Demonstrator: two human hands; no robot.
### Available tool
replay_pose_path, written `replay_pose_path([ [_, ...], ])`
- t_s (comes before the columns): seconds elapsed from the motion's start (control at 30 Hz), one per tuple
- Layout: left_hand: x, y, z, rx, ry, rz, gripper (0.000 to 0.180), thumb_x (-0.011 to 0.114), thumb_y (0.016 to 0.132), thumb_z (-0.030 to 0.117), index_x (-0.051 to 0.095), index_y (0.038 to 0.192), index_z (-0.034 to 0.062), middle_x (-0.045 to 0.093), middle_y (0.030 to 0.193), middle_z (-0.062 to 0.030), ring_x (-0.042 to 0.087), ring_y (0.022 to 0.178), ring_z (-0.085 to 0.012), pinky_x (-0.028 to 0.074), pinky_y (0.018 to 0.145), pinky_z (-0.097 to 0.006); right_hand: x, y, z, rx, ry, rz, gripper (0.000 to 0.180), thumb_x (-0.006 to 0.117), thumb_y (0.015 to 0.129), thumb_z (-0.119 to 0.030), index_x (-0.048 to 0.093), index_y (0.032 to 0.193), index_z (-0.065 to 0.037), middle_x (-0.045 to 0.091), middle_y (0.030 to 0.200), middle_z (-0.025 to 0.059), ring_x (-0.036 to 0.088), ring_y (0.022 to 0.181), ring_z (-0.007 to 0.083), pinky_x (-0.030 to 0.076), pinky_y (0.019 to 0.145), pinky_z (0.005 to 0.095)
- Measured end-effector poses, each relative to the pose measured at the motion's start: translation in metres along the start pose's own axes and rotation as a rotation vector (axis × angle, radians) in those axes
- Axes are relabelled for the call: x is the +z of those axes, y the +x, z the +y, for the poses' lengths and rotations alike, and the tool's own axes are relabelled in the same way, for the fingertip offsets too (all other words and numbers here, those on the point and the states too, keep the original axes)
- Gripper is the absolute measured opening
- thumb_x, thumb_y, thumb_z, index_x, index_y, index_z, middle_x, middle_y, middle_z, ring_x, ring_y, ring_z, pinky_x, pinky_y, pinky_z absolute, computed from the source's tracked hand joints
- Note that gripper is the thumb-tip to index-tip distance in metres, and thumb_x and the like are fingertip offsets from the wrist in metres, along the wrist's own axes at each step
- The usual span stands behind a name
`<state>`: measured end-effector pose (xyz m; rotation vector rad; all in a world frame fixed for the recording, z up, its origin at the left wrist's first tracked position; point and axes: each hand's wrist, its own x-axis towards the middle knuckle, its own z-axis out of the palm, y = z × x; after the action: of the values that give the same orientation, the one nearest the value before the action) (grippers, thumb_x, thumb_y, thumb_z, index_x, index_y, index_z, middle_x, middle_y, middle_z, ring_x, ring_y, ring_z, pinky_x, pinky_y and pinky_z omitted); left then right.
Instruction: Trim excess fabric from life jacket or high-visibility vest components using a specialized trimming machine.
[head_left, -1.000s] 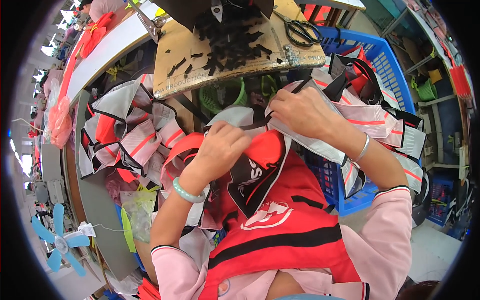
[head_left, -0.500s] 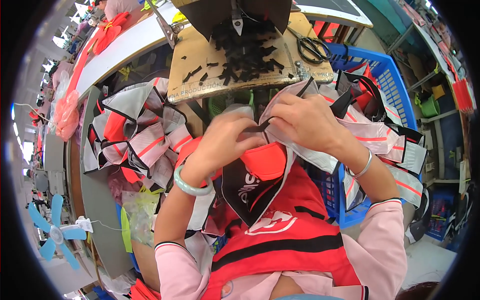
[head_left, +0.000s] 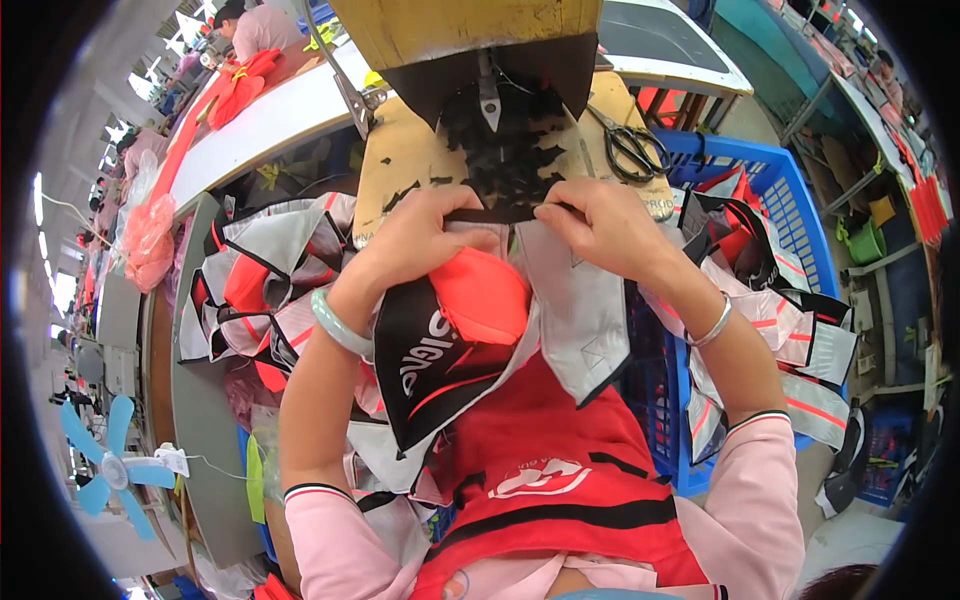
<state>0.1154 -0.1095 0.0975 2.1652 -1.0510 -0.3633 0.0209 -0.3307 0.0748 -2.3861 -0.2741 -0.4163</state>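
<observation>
Both hands moved forward since earlier frames, carrying fabric piece (head_left: 560, 300) up to board edge under machine head. Left hand (head_left: 425, 235) and right hand (head_left: 600, 225) now side by side, fingers closed, pinching black strap (head_left: 500, 214) taut between them. Strap's long axis runs left-right, directly ahead of both hands, neither nearer. Fabric hangs from strap toward lap. Scissors (head_left: 635, 148) lie right on counter (head_left: 400, 165); blue crate (head_left: 790, 200) beyond.
</observation>
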Motion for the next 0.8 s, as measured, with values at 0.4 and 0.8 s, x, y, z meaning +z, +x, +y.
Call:
replay_pose_path([
  [0.4, -0.011, 0.047, -0.036, -0.146, -0.392, -0.008, 0.018, 0.068, 0.087, 0.016, 0.062, 0.095, 0.0012, 0.060, 0.080, 0.0037, 0.052, 0.072, -0.0017, 0.043, 0.063, -0.018, -0.008, 0.054, 0.016, 0.216, 0.123, -0.030, 0.030, 0.058, 0.086, -0.027, 0.066, 0.083, 0.001, 0.063, 0.072, 0.0186, 0.061, 0.070, 0.0338, 0.046, 0.064, 0.0402],
  [0.8, -0.011, 0.068, -0.055, -0.288, -0.758, 0.000, 0.021, 0.068, 0.088, 0.015, 0.063, 0.100, -0.0011, 0.064, 0.086, -0.0007, 0.059, 0.073, -0.0054, 0.047, 0.065, -0.020, 0.009, 0.087, 0.058, 0.316, 0.221, -0.170, 0.035, 0.059, 0.087, -0.034, 0.069, 0.086, 0.000, 0.064, 0.070, 0.0133, 0.064, 0.067, 0.0245, 0.049, 0.065, 0.0358],
])
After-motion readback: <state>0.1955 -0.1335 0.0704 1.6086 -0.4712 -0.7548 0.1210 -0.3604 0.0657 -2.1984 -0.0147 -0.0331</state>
